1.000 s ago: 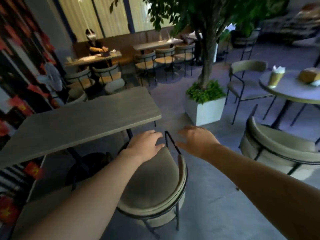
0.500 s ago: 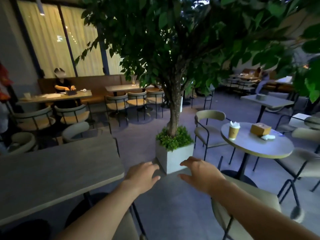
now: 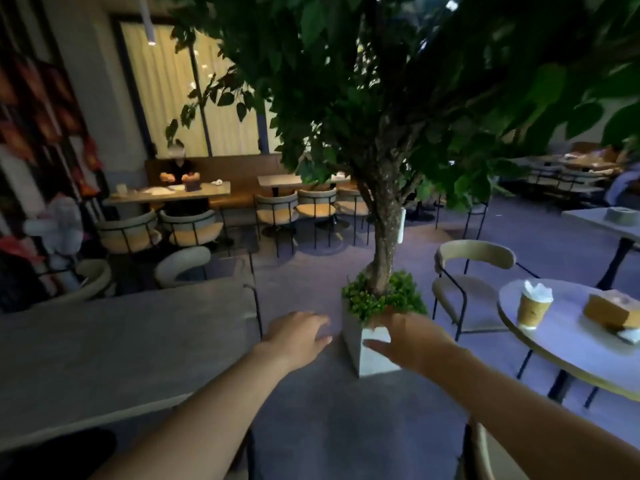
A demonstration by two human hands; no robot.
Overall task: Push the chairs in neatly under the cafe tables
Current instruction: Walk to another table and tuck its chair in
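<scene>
Dim cafe floor with a potted tree [image 3: 377,258] in the middle. Both hands, left hand [image 3: 298,336] and right hand [image 3: 410,341], float apart, open, holding nothing, probably between chairs. Chair [image 3: 467,282] beside the round desk [image 3: 568,344] looks pulled out.

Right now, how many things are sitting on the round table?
3. A paper cup with a napkin stuffed in it stands at the left, a brown box lies to its right, and a white scrap sits beside the box. The round table runs off-frame, so more may be hidden.
</scene>
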